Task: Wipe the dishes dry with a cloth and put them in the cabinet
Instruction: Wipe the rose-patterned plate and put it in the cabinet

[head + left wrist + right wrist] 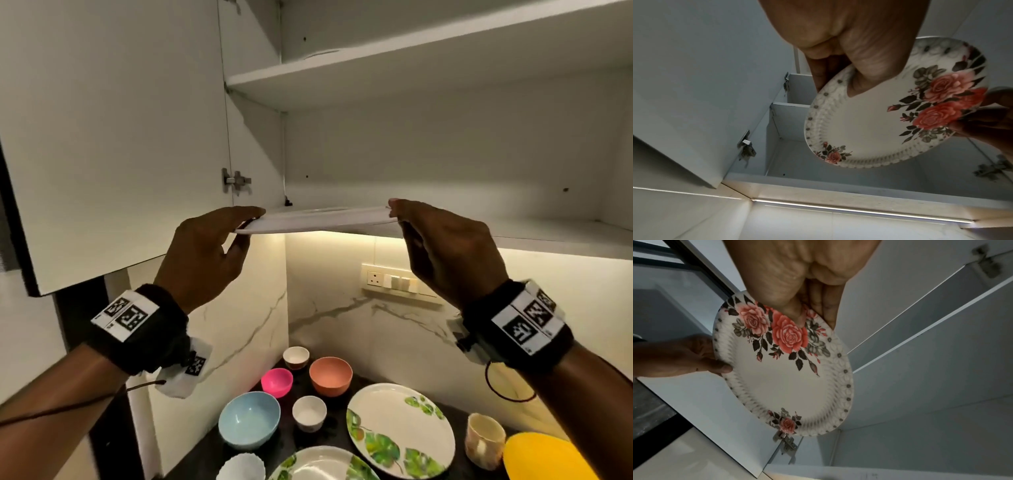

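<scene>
Right now each grip is narrow and closed on the plate. The left hand pinches its left rim and the right hand its right rim. The wrist views show the thumbs on the rose-patterned face and the fingers beneath.

The plate lies nearly level between the hands, at the mouth of the open cabinet. It sits at the height of the lower shelf and over its front edge; whether it touches the shelf I cannot tell. This looks like the step of sliding the plate in, so for this one dish the drying seems over and only the setting-down is left.

Inside, the only hint of anything stored is a faint round shape on the upper shelf, too dim to name. This plate may well be among the first pieces put away. The door stands swung out to the left.

Most of the work appears to lie ahead. On the table below stand two leaf plates, a yellow plate, a blue bowl, a pink bowl and an orange bowl. With them are a scalloped bowl, two white cups and a beige cup. Whether any of these are already wiped cannot be judged from here. No cloth shows in any view.
</scene>
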Demonstrator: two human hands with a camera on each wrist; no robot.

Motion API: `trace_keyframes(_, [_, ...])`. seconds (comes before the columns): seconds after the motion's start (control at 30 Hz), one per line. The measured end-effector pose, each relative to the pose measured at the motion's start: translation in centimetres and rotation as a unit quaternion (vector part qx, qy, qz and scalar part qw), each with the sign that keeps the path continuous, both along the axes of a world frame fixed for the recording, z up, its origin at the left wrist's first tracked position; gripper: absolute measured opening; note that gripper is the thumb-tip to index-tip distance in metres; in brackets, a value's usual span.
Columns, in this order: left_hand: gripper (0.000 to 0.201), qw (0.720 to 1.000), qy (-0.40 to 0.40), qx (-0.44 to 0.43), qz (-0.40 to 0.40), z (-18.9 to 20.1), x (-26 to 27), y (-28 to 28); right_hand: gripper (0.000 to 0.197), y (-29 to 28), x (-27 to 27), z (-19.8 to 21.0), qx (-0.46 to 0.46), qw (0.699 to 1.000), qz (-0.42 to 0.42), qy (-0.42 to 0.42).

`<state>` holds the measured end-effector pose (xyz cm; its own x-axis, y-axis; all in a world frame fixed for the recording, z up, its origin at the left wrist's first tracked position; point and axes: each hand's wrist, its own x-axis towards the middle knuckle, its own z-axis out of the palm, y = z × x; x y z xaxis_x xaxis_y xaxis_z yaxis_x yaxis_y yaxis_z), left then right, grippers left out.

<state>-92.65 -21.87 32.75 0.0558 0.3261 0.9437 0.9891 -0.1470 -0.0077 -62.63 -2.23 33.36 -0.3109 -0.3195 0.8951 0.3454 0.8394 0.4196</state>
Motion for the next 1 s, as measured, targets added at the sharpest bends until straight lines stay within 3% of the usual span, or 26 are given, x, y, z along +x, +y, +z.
trace_keyframes(0.2, [0.042, 0.997, 0.027, -0.022, 0.071, -1.6, -3.0, 3.1, 0.041, 4.1, -6.0, -0.4, 0.017, 0.999, -0.016, -0.023])
trace_keyframes(0.33, [0.043, 0.995, -0.001, -0.038, 0.096, -1.9, -6.3, 6.1, 0.041, 5.7, -9.5, -1.1, 0.011, 0.999, -0.036, -0.033])
trace_keyframes(0.73, [0.042, 0.996, -0.025, -0.060, 0.067, -2.7, -13.6, 13.8, 0.046, 9.8, -15.7, -2.5, -0.034, 0.991, -0.099, -0.085])
trace_keyframes(1.0, [0.045, 0.990, -0.015, -0.114, 0.087, -2.8, -16.5, 18.1, 0.046, 11.7, -17.9, -2.7, -0.122, 0.971, -0.138, -0.152])
